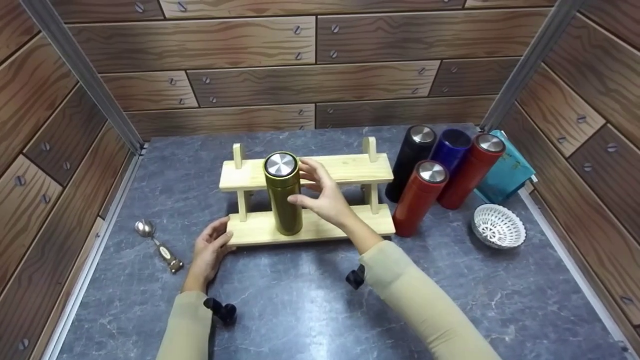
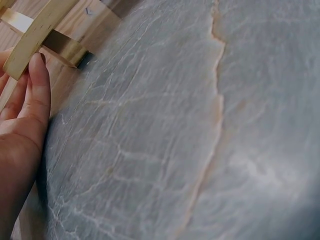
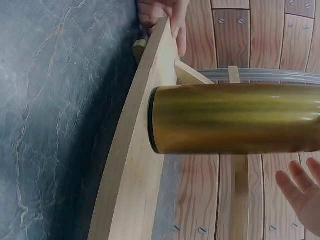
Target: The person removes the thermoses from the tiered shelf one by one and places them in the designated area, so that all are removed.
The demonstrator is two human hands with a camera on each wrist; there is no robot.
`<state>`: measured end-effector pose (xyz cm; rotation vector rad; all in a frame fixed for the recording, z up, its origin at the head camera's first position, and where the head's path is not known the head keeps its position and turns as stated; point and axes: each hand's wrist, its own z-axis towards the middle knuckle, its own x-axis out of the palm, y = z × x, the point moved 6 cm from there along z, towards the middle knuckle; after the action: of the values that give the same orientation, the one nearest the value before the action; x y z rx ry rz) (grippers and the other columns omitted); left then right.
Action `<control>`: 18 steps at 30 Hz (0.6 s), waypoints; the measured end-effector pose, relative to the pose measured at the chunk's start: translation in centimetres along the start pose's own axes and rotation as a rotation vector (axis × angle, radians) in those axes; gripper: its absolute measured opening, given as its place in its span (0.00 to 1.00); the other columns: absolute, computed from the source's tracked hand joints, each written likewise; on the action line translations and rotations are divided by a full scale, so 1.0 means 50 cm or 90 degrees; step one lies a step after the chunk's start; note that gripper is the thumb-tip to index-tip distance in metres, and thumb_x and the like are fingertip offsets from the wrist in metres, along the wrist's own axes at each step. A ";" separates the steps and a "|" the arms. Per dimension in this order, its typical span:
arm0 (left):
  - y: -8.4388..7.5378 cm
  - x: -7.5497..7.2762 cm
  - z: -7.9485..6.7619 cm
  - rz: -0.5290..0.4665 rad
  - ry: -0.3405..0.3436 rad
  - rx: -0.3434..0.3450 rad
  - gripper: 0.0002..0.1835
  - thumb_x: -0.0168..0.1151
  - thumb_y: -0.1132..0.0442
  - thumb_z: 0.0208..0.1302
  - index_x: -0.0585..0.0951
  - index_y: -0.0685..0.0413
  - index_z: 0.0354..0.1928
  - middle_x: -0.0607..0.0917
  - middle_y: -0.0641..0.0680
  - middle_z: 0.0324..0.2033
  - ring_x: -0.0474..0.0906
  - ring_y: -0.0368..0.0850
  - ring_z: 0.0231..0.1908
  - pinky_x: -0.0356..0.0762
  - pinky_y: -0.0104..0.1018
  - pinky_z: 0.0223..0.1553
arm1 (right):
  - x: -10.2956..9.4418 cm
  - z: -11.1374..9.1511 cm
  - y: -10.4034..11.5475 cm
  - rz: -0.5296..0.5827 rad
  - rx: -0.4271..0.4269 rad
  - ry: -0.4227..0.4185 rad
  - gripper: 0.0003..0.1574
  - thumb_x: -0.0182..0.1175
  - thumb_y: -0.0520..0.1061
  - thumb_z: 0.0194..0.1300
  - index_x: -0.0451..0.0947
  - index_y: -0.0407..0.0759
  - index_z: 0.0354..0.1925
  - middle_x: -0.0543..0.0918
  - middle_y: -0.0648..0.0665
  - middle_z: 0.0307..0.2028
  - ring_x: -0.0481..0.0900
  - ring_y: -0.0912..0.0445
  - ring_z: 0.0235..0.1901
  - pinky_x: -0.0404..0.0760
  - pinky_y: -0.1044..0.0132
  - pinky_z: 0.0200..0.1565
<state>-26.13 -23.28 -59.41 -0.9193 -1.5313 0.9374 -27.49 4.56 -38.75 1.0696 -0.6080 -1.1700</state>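
A gold-green thermos flask (image 1: 287, 210) with a silver lid stands upright on the lower board of a two-tier wooden rack (image 1: 345, 224). My right hand (image 1: 325, 197) is at the flask's right side, its fingers spread and its thumb overlapping the flask's edge in the head view. In the right wrist view, a gap shows between the fingertips (image 3: 282, 177) and the flask (image 3: 235, 120). My left hand (image 1: 207, 250) grips the lower board's left end; in the left wrist view its thumb (image 2: 39, 80) lies against the wood.
Right of the rack stand a black flask (image 1: 407, 165), a blue flask (image 1: 452, 150) and two red flasks (image 1: 420, 200). Beyond them is a teal box (image 1: 507, 170); nearer, a white openwork basket (image 1: 475, 225). A spoon (image 1: 157, 245) lies at the left. Wood-patterned walls enclose the table.
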 end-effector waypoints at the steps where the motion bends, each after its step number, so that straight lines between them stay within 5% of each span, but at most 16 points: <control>1: 0.000 0.000 0.000 0.001 -0.001 0.001 0.26 0.61 0.73 0.58 0.69 0.63 0.60 0.75 0.56 0.52 0.76 0.45 0.39 0.78 0.35 0.28 | 0.004 0.002 -0.001 0.004 0.003 0.003 0.49 0.70 0.32 0.48 0.56 0.31 0.65 0.69 0.30 0.58 0.70 0.41 0.55 0.70 0.48 0.56; 18: 0.001 0.002 -0.003 -0.004 -0.007 0.009 0.26 0.59 0.74 0.59 0.67 0.64 0.61 0.74 0.55 0.53 0.76 0.45 0.39 0.78 0.34 0.28 | 0.024 0.013 -0.023 -0.018 0.075 -0.004 0.51 0.75 0.36 0.40 0.63 0.39 0.62 0.75 0.40 0.51 0.76 0.49 0.46 0.75 0.59 0.50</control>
<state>-26.01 -23.15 -59.39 -0.9001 -1.5349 0.9485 -28.17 3.20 -39.71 1.1779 -0.6744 -1.1745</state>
